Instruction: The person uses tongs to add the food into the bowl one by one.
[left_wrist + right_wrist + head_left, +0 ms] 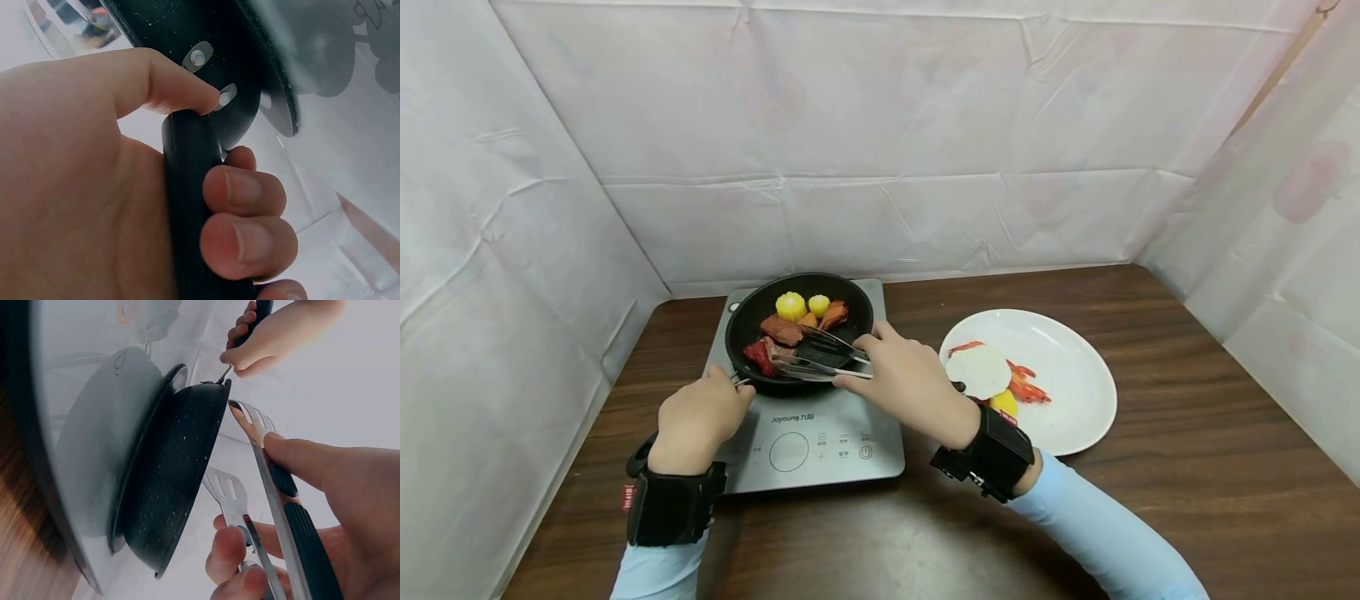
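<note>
Frying pan point(748, 321): spotted over the cooktop point(865, 421), left of the white plate point(1078, 375) in the head view; flat or slightly tilted, could not tell. Saw inside it two yellow corn pieces point(791, 306), some brown meat point(782, 330) and a red piece point(758, 353) towards the handle side. Gripped at the handle point(184, 200) by the left hand point(700, 417), with fingers curled round. Pinched between thumb and fingers of the right hand point(917, 379) were metal tongs point(808, 369), arms apart, heads close to the meat; touching or just above, could not tell.

Seemed best done with a steady left grip, to keep the pan from sliding. Called, most likely, for low tongs, one head on either side of a single piece (the brown meat, perhaps, being so near), then a gentle, even squeeze. Would probably have risked nudging neighbouring pieces with any wide sweep.

Saw clearly only in the head view the food, and the plate with its white disc point(977, 372) and orange-red pieces point(1028, 387). Found in the left wrist view, though hidden from above, two rivets point(197, 57) beside the thumb. Gained from the right wrist view the slots in the heads, dark grips point(311, 550) and the speckled outer wall point(181, 450).
</note>
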A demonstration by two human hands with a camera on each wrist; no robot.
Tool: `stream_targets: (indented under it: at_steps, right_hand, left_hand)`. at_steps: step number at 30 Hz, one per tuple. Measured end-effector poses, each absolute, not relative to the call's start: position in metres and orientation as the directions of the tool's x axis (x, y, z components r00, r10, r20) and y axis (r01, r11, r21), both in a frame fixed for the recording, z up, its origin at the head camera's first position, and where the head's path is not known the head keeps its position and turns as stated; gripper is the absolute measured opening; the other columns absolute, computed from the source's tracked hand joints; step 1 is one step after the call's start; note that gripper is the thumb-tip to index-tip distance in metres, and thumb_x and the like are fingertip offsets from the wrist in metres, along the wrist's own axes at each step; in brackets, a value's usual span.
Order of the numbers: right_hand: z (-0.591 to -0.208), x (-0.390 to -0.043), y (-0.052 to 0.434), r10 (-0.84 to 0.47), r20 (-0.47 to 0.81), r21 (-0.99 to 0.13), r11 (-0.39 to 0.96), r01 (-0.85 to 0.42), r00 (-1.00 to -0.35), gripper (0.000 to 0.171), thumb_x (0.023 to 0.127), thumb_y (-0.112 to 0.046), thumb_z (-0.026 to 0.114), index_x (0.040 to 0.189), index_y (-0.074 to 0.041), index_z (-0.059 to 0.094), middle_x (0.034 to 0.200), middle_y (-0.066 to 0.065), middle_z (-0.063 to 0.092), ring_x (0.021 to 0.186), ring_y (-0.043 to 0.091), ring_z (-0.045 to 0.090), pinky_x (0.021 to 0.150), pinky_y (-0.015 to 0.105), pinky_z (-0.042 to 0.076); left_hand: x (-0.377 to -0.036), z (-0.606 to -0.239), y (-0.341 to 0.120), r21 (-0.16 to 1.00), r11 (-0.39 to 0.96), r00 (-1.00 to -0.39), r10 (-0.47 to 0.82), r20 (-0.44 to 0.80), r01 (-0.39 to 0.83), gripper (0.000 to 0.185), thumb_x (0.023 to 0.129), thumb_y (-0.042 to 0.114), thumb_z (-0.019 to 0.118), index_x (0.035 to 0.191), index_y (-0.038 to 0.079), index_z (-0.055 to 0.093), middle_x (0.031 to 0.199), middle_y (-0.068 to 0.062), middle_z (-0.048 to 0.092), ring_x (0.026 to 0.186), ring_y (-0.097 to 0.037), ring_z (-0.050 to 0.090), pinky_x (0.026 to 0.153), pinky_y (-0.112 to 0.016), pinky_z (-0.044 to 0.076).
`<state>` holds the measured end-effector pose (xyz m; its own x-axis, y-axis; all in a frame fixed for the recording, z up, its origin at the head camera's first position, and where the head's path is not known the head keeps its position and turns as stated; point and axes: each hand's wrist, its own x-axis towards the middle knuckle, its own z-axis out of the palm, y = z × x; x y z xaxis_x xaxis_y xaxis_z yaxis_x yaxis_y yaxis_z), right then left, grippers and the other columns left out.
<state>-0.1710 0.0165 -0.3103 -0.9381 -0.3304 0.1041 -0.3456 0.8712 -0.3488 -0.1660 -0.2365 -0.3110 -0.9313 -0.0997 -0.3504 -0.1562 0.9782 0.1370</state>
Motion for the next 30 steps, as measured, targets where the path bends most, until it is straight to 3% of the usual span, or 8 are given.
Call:
stream_targets:
  at_steps: [7, 13, 18, 24, 30]
  right_hand:
    - [-0.313, -0.161, 0.035, -0.324, 0.119, -0.373, 0.862, -0.345, -0.939, 0.056, 0.088, -0.056, 0.073, 0.125, -0.015, 0.071, 0.101, 0.004, 0.058, 0.051, 0.013, 0.048, 0.047, 0.026, 0.037]
    - [-0.313, -0.152, 0.048, -0.316, 0.158, -0.355, 0.866, -0.352, -0.936, 0.054, 0.085, -0.054, 0.077, 0.123, -0.016, 0.071, 0.098, 0.002, 0.057, 0.056, 0.007, 0.052, 0.048, 0.023, 0.037]
    - [-0.312, -0.144, 0.063, -0.295, 0.145, -0.358, 0.874, -0.328, -0.945, 0.055, 0.084, -0.054, 0.078, 0.124, -0.016, 0.071, 0.100, 0.002, 0.057, 0.053, 0.009, 0.045, 0.048, 0.024, 0.036]
    - [-0.312, -0.138, 0.092, -0.247, 0.127, -0.367, 0.888, -0.277, -0.961, 0.055, 0.085, -0.054, 0.076, 0.124, -0.017, 0.071, 0.107, 0.001, 0.061, 0.060, 0.012, 0.052, 0.054, 0.029, 0.040]
    - [-0.316, -0.136, 0.125, -0.185, 0.116, -0.366, 0.906, -0.215, -0.976, 0.048, 0.087, -0.053, 0.075, 0.124, -0.022, 0.070, 0.103, 0.000, 0.061, 0.062, 0.012, 0.053, 0.059, 0.031, 0.044]
  left_hand:
    - [-0.166, -0.310, -0.237, 0.137, 0.978, -0.928, -0.101, -0.360, -0.160, 0.055, 0.106, 0.036, 0.043, 0.122, -0.016, 0.044, 0.082, -0.021, 0.061, 0.068, -0.029, 0.058, 0.057, -0.038, 0.044]
    - [-0.167, -0.311, -0.238, 0.146, 0.977, -0.929, -0.094, -0.358, -0.155, 0.055, 0.105, 0.036, 0.043, 0.122, -0.016, 0.043, 0.081, -0.020, 0.061, 0.067, -0.029, 0.057, 0.057, -0.038, 0.043]
    - [-0.167, -0.311, -0.238, 0.136, 0.978, -0.924, -0.099, -0.368, -0.159, 0.056, 0.106, 0.037, 0.043, 0.124, -0.016, 0.043, 0.086, -0.022, 0.063, 0.070, -0.030, 0.058, 0.058, -0.038, 0.044]
    - [-0.167, -0.310, -0.237, 0.134, 0.978, -0.923, -0.100, -0.372, -0.161, 0.057, 0.106, 0.038, 0.043, 0.124, -0.016, 0.043, 0.088, -0.023, 0.063, 0.071, -0.030, 0.059, 0.058, -0.039, 0.044]
    - [-0.167, -0.310, -0.237, 0.131, 0.978, -0.922, -0.105, -0.374, -0.165, 0.057, 0.106, 0.038, 0.043, 0.124, -0.016, 0.042, 0.088, -0.024, 0.063, 0.071, -0.031, 0.059, 0.058, -0.039, 0.045]
